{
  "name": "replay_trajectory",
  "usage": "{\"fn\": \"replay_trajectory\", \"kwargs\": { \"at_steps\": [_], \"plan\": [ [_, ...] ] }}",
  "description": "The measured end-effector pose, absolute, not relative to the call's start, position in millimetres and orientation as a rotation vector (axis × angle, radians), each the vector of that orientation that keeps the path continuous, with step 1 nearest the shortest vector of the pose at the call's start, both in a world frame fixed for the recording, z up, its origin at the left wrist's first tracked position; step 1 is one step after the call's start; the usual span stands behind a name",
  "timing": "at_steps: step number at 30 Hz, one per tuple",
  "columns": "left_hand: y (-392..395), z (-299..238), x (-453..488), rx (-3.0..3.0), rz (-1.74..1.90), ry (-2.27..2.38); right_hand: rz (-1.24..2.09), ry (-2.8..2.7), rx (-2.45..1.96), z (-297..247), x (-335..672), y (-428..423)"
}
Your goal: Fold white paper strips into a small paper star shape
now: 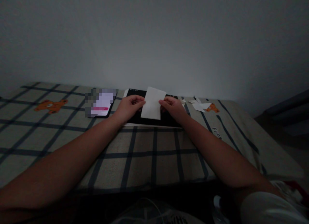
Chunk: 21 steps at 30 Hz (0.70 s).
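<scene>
White paper points lengthwise away, far end slightly right.

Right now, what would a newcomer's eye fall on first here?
Probably the white paper, held between the left hand and the right hand over a flat black item. The lit phone on the checked cloth, left of the hands, might come next; pale scraps lie right of them.

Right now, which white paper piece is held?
The flat rectangular white sheet, held by left hand and right hand; pointed white paper pieces lie on checked cloth.
</scene>
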<state>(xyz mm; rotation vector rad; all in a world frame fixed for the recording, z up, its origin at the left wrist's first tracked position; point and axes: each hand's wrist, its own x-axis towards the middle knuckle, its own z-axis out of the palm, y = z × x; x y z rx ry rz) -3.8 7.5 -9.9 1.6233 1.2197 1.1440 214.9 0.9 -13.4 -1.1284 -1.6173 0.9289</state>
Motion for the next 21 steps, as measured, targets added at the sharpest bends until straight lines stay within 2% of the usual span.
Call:
{"fn": "replay_trajectory", "kwargs": {
  "at_steps": [12, 21],
  "plan": [
    [3.7, -5.4, 0.4, 1.459, 1.193, 1.149, 1.191, -1.528, -1.024, -21.6, 217.2, 5.1],
    [7.8, -4.4, -3.5, 1.253, 1.074, 1.0, 1.023, -1.586, -1.028, -19.0, 220.1, 4.8]
  ]
}}
